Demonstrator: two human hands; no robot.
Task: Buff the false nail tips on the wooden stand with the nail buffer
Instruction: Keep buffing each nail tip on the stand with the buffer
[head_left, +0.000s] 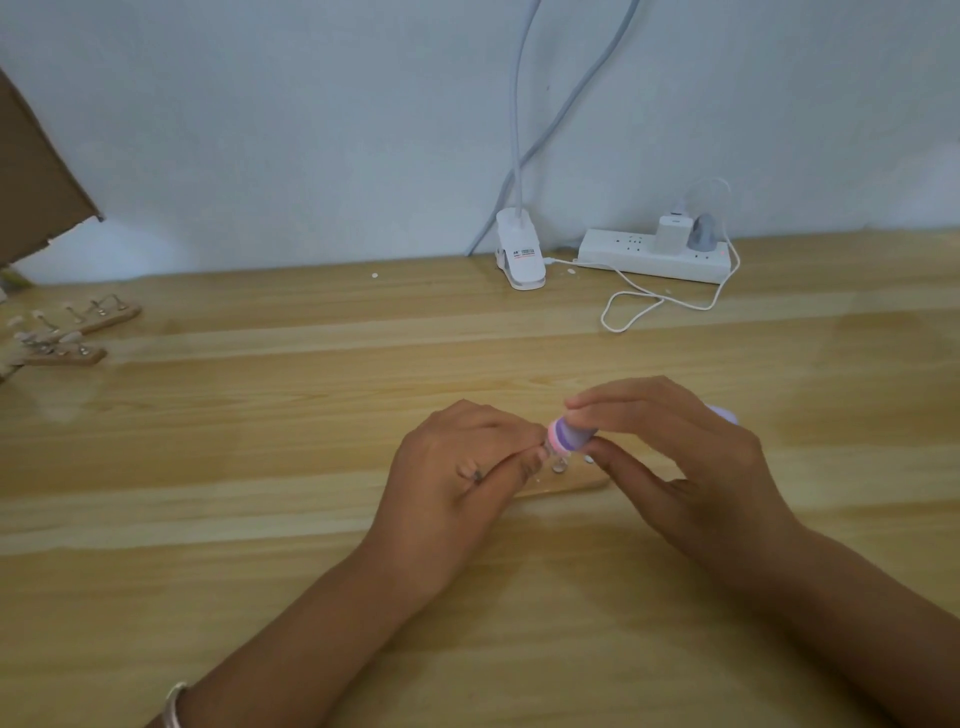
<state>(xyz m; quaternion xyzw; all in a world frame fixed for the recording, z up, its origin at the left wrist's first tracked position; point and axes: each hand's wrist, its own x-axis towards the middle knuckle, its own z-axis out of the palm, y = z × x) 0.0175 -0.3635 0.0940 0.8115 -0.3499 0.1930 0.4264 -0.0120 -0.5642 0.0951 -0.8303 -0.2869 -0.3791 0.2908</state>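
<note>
The right hand (675, 457) pinches the purple nail buffer (571, 435), whose pink head points to 9 o'clock over the wooden stand (576, 486). At 9 o'clock from it, the left hand (457, 467) grips the stand's end with curled fingers. Spare stands (78, 325) lie far off at 10 o'clock.

In the lower middle of the frame, the left hand (457, 467) curled over the left part of a wooden stand (569, 486) lying on the bench (311, 415). Just right of it, the right hand (675, 457) pinched a purple nail buffer (571, 435), its pink end down on a small, blurred nail tip (559, 460) standing on the stand. A bracelet (174, 706) showed on the left wrist. Two more stands (78, 318) lay at the left edge, below a piece of cardboard (36, 171). A lamp clip (519, 254), a power strip (654, 258) and a looped white cable (660, 301) sat along the wall.
</note>
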